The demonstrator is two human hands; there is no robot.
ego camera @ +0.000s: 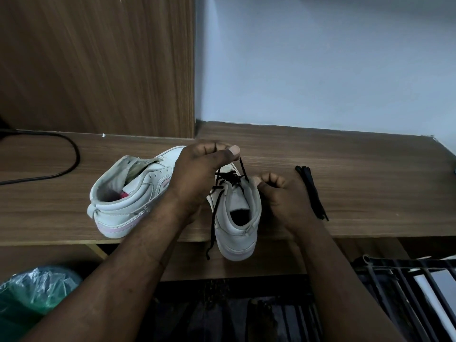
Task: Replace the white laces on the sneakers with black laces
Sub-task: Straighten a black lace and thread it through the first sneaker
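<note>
Two white sneakers stand on a wooden shelf (pixel 357 188). The right sneaker (pixel 237 218) has its heel toward me, over the shelf's front edge, and a black lace (pixel 228 180) is threaded through its upper eyelets. One lace end hangs down its left side. My left hand (pixel 199 174) pinches the other lace end above the shoe and holds it up. My right hand (pixel 283 196) grips the right side of that sneaker's collar. The left sneaker (pixel 128 191) lies tilted beside it, and I see no lace on it. A second black lace (pixel 312 192) lies bundled on the shelf to the right.
A black cable (pixel 66 154) loops across the shelf at the left. A wooden panel (pixel 98 65) and a pale wall (pixel 320 62) stand behind. Below the shelf are a green plastic bag (pixel 32 294) and a dark metal rack (pixel 407 292).
</note>
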